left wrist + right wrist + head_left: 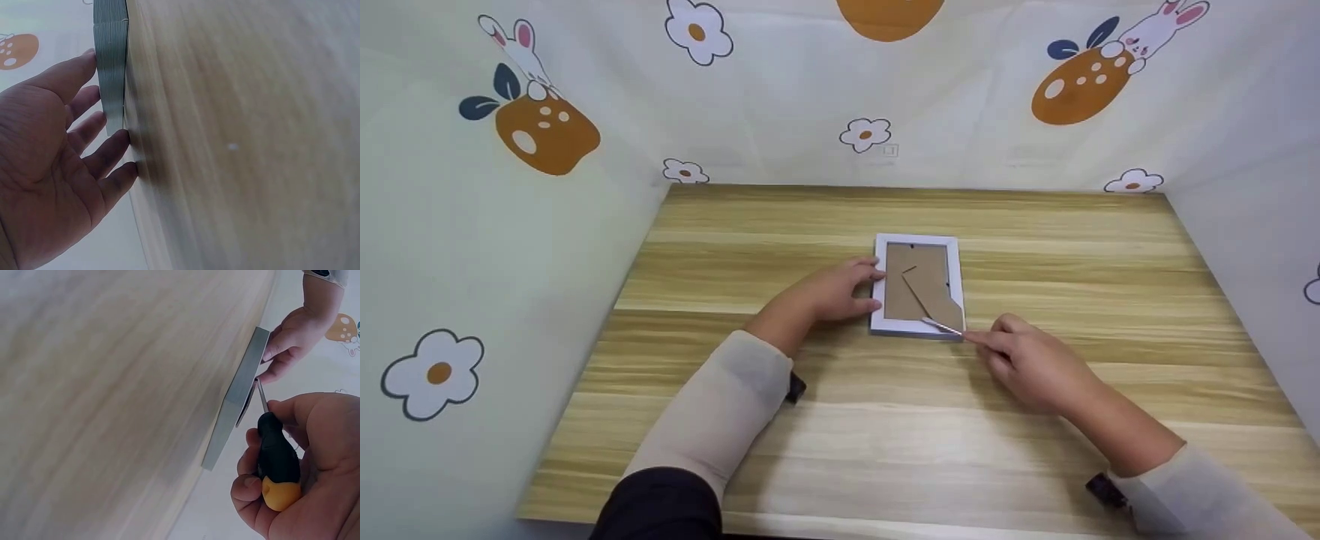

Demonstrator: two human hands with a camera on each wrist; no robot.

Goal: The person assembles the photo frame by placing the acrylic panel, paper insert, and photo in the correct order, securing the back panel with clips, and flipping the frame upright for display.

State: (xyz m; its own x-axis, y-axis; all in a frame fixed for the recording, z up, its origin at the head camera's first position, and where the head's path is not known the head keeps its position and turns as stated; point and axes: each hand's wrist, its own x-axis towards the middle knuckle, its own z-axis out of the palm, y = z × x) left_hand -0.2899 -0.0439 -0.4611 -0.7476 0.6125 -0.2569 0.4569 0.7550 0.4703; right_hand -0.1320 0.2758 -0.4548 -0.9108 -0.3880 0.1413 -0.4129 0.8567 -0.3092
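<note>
A white picture frame (916, 325) lies back side up on the table, its brown backing board (919, 281) showing. The board's lower right part overlaps the frame's border. My left hand (836, 291) rests its fingertips against the frame's left edge; in the left wrist view the frame's greenish-grey side (111, 62) meets the fingers, which are loosely extended. My right hand (323, 461) grips a screwdriver with a black and yellow handle (279, 464). The screwdriver's metal shaft (945, 327) reaches over the frame's lower right border, its tip near the bottom of the board.
The frame sits on a wood-grain table (765, 232). Pale sheets (780, 90) printed with flowers, rabbits and orange fruit stand as walls along the back and both sides. A black device (1106, 491) shows at the right wrist, another (796, 388) at the left.
</note>
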